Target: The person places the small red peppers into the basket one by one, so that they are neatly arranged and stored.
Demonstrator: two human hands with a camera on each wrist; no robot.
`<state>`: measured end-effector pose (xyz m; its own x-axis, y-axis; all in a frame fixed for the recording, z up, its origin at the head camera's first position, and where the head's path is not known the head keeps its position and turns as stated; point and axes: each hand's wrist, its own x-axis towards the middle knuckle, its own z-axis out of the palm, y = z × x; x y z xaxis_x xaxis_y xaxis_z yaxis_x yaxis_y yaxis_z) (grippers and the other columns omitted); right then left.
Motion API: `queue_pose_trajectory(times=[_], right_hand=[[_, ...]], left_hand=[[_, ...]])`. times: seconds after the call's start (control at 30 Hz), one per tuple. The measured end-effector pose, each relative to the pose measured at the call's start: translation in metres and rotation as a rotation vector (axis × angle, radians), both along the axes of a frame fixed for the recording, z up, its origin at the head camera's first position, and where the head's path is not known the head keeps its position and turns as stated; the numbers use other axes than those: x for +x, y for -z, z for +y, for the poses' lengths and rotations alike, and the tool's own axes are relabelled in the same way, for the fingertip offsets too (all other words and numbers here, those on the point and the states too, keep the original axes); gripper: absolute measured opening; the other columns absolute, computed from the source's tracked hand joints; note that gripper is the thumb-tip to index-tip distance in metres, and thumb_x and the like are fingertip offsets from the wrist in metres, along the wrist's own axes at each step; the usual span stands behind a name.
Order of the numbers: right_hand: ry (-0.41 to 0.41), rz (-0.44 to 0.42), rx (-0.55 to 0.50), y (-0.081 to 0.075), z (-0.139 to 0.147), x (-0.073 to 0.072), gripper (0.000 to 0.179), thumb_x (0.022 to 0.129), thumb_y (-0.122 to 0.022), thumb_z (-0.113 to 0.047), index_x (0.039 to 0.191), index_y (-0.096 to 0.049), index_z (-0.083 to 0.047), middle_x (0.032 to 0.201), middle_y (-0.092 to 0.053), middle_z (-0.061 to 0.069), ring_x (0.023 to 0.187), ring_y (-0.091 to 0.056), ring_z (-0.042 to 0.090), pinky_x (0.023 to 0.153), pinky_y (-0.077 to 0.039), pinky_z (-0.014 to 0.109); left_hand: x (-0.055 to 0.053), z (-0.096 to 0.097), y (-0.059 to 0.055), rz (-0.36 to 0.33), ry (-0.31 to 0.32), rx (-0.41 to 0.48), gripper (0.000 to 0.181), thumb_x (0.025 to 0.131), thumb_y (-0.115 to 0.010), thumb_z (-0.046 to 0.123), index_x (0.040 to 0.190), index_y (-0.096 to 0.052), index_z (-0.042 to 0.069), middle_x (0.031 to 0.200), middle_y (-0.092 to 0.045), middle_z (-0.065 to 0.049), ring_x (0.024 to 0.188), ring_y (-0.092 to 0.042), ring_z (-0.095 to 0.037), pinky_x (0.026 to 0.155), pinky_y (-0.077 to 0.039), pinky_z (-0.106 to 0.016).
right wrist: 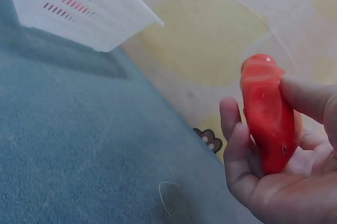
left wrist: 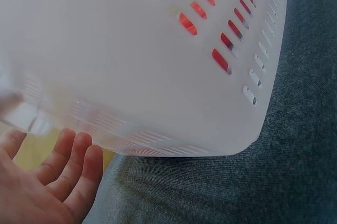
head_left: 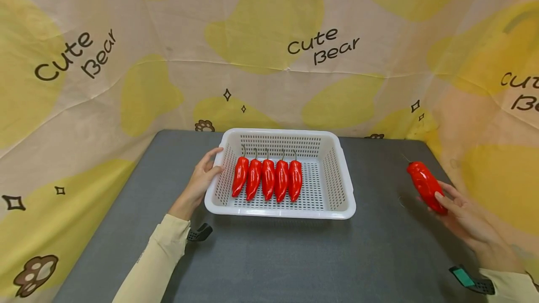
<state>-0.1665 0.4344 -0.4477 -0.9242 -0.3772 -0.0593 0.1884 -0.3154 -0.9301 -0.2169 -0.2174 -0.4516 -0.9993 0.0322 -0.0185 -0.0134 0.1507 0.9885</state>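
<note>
A white plastic basket (head_left: 280, 214) with slotted walls stands on the grey table. In its left and middle part several long red peppers (head_left: 268, 180) lie side by side, stems toward the far wall. My left hand (head_left: 203, 176) holds the basket's left rim; in the left wrist view its fingers (left wrist: 87, 168) are bent beside the basket wall (left wrist: 116, 50). Over the table's right side, my right hand (head_left: 467, 221) grips another red pepper (head_left: 424, 185) between thumb and fingers, its stem pointing up and left. In the right wrist view this pepper (right wrist: 266, 110) looks dented and wrinkled.
The grey table (head_left: 269, 261) spreads in front of the basket and to both sides. A patterned cloth (head_left: 261, 27) hangs behind the table and along both sides. A thin pale strand (right wrist: 164, 197) lies on the table near the right hand.
</note>
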Motion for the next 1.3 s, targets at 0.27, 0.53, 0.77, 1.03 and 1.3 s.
queue_pose_trajectory(times=[0.27, 0.53, 0.77, 1.03, 1.3], right_hand=[[-0.068, 0.01, -0.106, -0.006, -0.008, -0.001, 0.049, 0.109, -0.029, -0.003, 0.142, -0.052, -0.031, 0.13, -0.063, -0.008, 0.111, -0.071, 0.021, 0.091, -0.058, 0.026], [-0.058, 0.046, -0.12, -0.008, -0.016, -0.003, 0.052, 0.107, -0.031, 0.002, 0.142, -0.051, -0.031, 0.132, -0.064, -0.01, 0.113, -0.071, 0.019, 0.094, -0.057, 0.024], [-0.05, 0.067, -0.07, -0.011, -0.022, -0.003, 0.049, 0.107, -0.032, 0.001, 0.14, -0.051, -0.029, 0.131, -0.066, -0.009, 0.113, -0.07, 0.015, 0.094, -0.056, 0.023], [-0.07, 0.083, -0.054, -0.012, -0.029, -0.005, 0.048, 0.107, -0.03, 0.003, 0.144, -0.034, -0.026, 0.134, -0.067, -0.005, 0.113, -0.071, 0.018, 0.092, -0.057, 0.026], [-0.096, 0.067, -0.026, -0.013, -0.036, -0.002, 0.047, 0.107, -0.031, 0.003, 0.14, -0.023, -0.029, 0.131, -0.07, -0.003, 0.107, -0.073, 0.02, 0.086, -0.058, 0.026]], left_hand=[[0.0, 0.0, -0.001, 0.004, 0.001, 0.002, 0.056, 0.102, -0.049, 0.008, 0.155, -0.035, 0.021, 0.139, -0.053, -0.031, 0.1, -0.068, -0.026, 0.079, -0.061, -0.036], [0.001, 0.0, -0.003, 0.003, -0.001, -0.003, 0.056, 0.102, -0.049, 0.008, 0.156, -0.035, 0.021, 0.139, -0.053, -0.031, 0.098, -0.068, -0.024, 0.078, -0.061, -0.034], [0.0, 0.0, -0.002, 0.0, -0.001, -0.001, 0.057, 0.102, -0.048, 0.008, 0.156, -0.035, 0.022, 0.14, -0.053, -0.03, 0.1, -0.068, -0.026, 0.079, -0.061, -0.036], [0.0, 0.0, -0.001, 0.001, -0.005, 0.005, 0.057, 0.101, -0.048, 0.007, 0.155, -0.035, 0.021, 0.139, -0.053, -0.031, 0.098, -0.068, -0.025, 0.078, -0.061, -0.035], [0.001, 0.0, -0.001, 0.002, -0.001, 0.005, 0.057, 0.102, -0.048, 0.008, 0.156, -0.035, 0.021, 0.139, -0.053, -0.031, 0.099, -0.068, -0.025, 0.079, -0.062, -0.038]])
